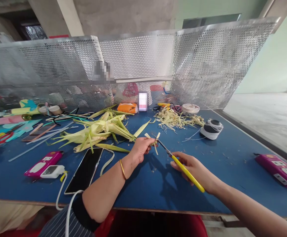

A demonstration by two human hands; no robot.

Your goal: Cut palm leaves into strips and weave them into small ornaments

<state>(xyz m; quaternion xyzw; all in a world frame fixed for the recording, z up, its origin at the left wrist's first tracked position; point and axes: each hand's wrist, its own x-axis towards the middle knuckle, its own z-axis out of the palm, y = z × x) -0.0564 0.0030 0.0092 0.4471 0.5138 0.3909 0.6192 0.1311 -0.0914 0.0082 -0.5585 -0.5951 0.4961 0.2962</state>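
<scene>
My left hand point(141, 148), in the middle of the view, pinches a small piece of corn husk point(156, 148) with strips sticking out. My right hand point(189, 169) is closed around a yellow-handled tool point(186, 172), whose thin metal end reaches the husk piece at my left fingertips. The exact shape of that tip is too small to tell. Left of my left hand lies a heap of green corn husks point(99, 130). Beyond my hands is a pile of thin, pale husk strips point(170, 118). A spool of white and black thread point(211, 129) stands to the right, with loose thread beside it.
A black phone point(85, 171) with a white cable and a magenta power strip point(44, 164) lie at the left of the blue table point(222, 177). Another magenta strip point(279, 169) is at the right edge. Red scissors point(3, 138) lie far left; perforated metal panels point(135, 49) stand behind.
</scene>
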